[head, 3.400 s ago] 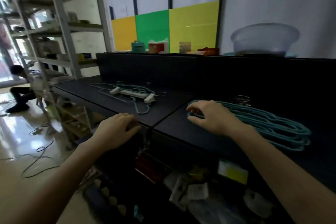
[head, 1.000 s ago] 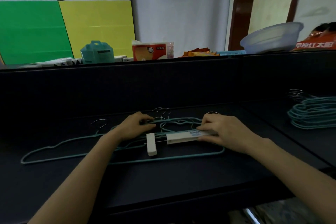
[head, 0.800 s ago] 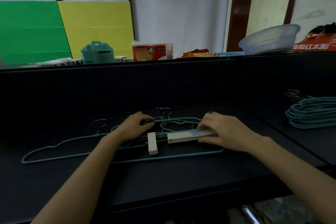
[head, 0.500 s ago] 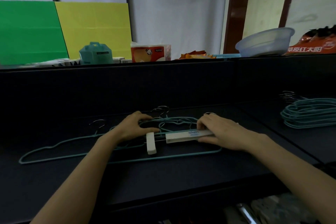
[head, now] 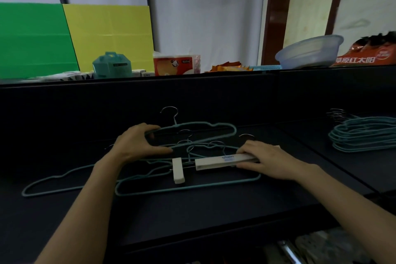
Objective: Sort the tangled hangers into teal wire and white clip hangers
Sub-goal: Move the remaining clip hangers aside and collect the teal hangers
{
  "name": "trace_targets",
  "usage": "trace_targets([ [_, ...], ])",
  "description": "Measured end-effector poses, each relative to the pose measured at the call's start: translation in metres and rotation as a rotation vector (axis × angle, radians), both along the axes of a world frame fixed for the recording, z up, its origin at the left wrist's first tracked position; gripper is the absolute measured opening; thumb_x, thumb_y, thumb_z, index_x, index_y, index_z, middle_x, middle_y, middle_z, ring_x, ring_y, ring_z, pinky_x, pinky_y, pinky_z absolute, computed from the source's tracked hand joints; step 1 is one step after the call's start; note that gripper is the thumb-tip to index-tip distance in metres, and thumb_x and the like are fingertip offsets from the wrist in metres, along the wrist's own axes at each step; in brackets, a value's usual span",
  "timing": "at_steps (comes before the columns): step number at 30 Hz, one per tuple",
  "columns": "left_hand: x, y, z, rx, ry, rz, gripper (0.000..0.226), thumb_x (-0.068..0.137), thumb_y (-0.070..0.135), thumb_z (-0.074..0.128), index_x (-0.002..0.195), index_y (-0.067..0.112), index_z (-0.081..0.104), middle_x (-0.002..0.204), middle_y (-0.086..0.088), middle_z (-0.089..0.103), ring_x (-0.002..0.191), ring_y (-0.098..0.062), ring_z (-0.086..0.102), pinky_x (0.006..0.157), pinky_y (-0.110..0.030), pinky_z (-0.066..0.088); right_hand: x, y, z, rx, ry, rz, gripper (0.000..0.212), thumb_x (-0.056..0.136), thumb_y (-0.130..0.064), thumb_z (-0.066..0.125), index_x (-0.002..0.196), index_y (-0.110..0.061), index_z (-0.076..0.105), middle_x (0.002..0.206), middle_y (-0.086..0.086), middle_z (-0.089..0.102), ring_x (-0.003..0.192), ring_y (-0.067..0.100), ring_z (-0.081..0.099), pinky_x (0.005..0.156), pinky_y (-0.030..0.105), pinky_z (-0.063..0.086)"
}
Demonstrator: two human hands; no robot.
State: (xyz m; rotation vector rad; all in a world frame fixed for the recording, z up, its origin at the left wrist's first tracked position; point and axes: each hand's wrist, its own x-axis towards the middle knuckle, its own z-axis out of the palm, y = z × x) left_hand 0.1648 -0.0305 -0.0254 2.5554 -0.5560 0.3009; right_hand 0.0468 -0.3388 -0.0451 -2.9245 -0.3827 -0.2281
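A tangle of teal wire hangers lies on the black table, with a white clip hanger on top of it. My left hand grips the left end of one teal wire hanger, which is raised and tilted up off the pile. My right hand holds the right end of the white clip hanger's bar down on the pile. One white clip sticks out at the bar's left end. A sorted stack of teal hangers lies at the far right.
A black back wall rises behind the table. On its ledge stand a teal box, a red and white pack and a clear plastic basin. Green and yellow boards lean on the wall. Clutter sits under the table's front edge.
My left hand has lifted one teal wire hanger up out of the tangle. My right hand stays on the white clip hanger, holding it down.
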Motion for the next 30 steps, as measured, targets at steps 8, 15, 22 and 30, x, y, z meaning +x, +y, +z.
trace_targets([
  [8,-0.007,-0.007,0.006,-0.113,-0.216,0.105,0.087,0.059,0.069,0.065,0.127,0.016,0.052,0.109,0.000,0.060,0.102,-0.020,0.055,0.079,-0.040,0.050,-0.004,-0.003,0.019,-0.016,-0.179,-0.112,0.037,0.085,-0.057,0.050,0.114,-0.035,0.054,0.102,-0.017,0.049,0.088,0.003,0.048,0.066,0.024,0.038],
  [15,-0.019,-0.042,0.008,-0.104,-0.320,0.052,0.080,0.063,0.063,0.068,0.126,0.016,0.052,0.107,0.000,0.059,0.103,-0.019,0.051,0.074,-0.032,0.043,-0.046,-0.050,0.037,-0.135,-0.306,-0.220,0.041,0.085,-0.060,0.045,0.117,-0.035,0.054,0.107,-0.016,0.052,0.091,0.006,0.054,0.057,0.017,0.035],
  [22,-0.035,-0.129,0.023,-0.030,-0.361,-0.094,0.090,0.056,0.074,0.055,0.124,0.015,0.054,0.106,0.000,0.059,0.102,-0.019,0.051,0.073,-0.033,0.044,-0.118,-0.130,0.035,-0.100,-0.289,-0.387,0.053,0.078,-0.065,0.035,0.116,-0.035,0.055,0.101,-0.017,0.051,0.078,0.001,0.048,0.052,0.017,0.032],
  [30,-0.072,-0.284,0.021,-0.045,-0.284,-0.301,0.096,0.052,0.076,0.052,0.124,0.013,0.055,0.104,-0.001,0.060,0.100,-0.020,0.052,0.080,-0.036,0.048,-0.226,-0.251,0.036,-0.038,-0.303,-0.624,0.046,0.077,-0.063,0.040,0.110,-0.037,0.058,0.097,-0.019,0.053,0.084,0.001,0.054,0.056,0.017,0.036],
])
